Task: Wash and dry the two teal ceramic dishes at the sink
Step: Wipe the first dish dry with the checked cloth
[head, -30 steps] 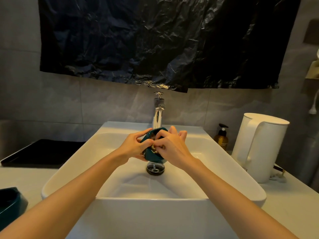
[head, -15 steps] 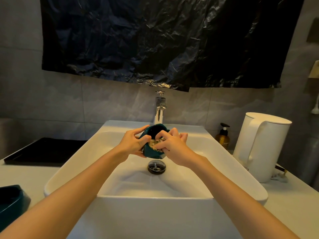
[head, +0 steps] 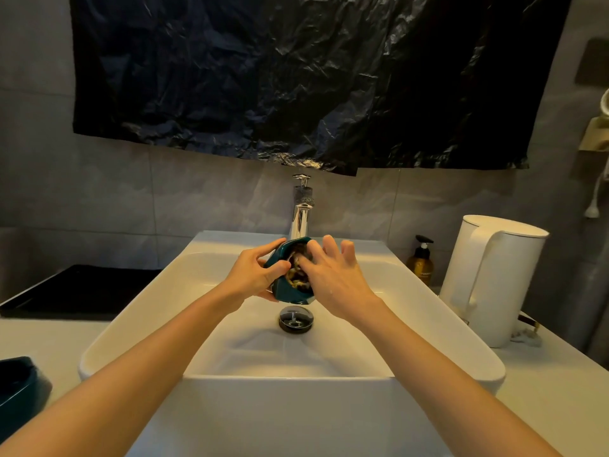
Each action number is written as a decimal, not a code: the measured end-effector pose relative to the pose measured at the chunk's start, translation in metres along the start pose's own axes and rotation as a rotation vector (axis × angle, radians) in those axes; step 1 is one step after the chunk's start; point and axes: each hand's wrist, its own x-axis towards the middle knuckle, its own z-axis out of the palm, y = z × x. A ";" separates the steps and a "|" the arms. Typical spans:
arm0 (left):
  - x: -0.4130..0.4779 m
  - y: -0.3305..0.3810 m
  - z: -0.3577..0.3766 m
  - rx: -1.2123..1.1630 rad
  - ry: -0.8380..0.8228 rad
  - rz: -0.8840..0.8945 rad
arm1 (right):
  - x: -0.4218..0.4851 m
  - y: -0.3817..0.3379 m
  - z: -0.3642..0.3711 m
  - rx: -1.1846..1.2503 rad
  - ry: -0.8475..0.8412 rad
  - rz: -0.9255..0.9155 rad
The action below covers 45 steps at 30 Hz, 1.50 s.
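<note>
The left hand (head: 252,275) has its grip pressed around a teal dish (head: 286,278), thumb on the near edge and fingers wrapped behind, holding it tilted on its side so the opening faces right. The right hand (head: 333,275) has its grip spread, holding nothing: two fingertips reach into the dish's opening, where brownish residue shows, while the other fingers fan out above the rim. The dish hangs over the middle of the white sink (head: 138,328), straight above the dark round drain (head: 295,318) and just in front of the chrome tap (head: 301,212), whose lower part it hides. Whether water is running cannot be told. The second teal dish (head: 19,387) sits on the bench (head: 557,387) at the far left, well apart from the sink and cut off by the picture's edge. Behind it lies a black tray (head: 79,291). To the right of the sink stand an amber pump bottle (head: 421,262) and a white kettle (head: 494,278). A crumpled black plastic sheet (head: 296,77) hangs on the tiled wall above the tap.
</note>
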 end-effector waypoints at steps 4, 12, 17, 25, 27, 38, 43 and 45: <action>0.000 -0.002 -0.002 -0.005 0.029 0.013 | 0.000 -0.001 -0.002 -0.004 0.005 0.019; 0.001 -0.009 -0.003 0.016 0.071 -0.011 | 0.001 -0.007 0.001 0.338 -0.052 -0.013; 0.001 -0.006 -0.001 0.028 0.004 0.017 | 0.004 -0.008 0.007 0.452 0.070 0.033; 0.002 -0.005 0.003 0.000 0.014 0.030 | 0.006 -0.002 0.000 0.010 0.062 0.134; 0.003 -0.007 0.001 -0.003 0.044 0.028 | 0.005 -0.005 -0.001 0.003 0.027 0.128; 0.007 -0.011 -0.004 -0.007 0.078 0.028 | 0.010 -0.002 0.006 0.878 -0.073 0.204; 0.010 -0.013 -0.012 0.022 0.155 0.069 | 0.004 0.027 0.002 1.012 0.413 0.559; 0.010 -0.013 -0.013 0.077 0.198 0.108 | 0.001 0.039 0.005 0.913 0.505 0.699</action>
